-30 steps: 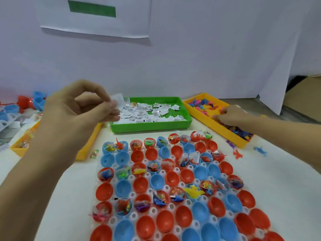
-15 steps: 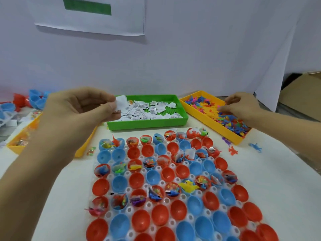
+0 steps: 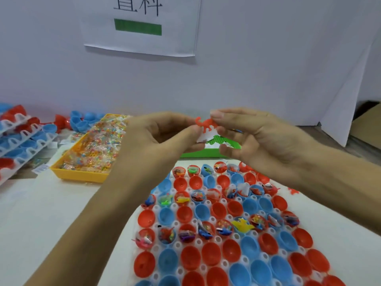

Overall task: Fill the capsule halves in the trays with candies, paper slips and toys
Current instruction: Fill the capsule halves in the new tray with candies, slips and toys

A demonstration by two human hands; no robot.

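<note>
Right hand (image 3: 261, 139) pinches orange toy dinosaur (image 3: 206, 124), left hand (image 3: 162, 137) pinches paper slip (image 3: 201, 138), both above tray's (image 3: 255, 234) far edge; suggest lowering both items together into one unfilled capsule half (image 3: 184, 183), releasing low.

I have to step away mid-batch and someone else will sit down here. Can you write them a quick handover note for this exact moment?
Right hand pinches an orange toy dinosaur; left hand pinches a white paper slip. Both are held together above the far edge of the capsule tray.
Candies are in the yellow bin on the left; slips are in the green bin behind the hands.
Done: several scattered halves hold items.
Left: many red and blue halves, especially the nearest rows, look empty.
</note>
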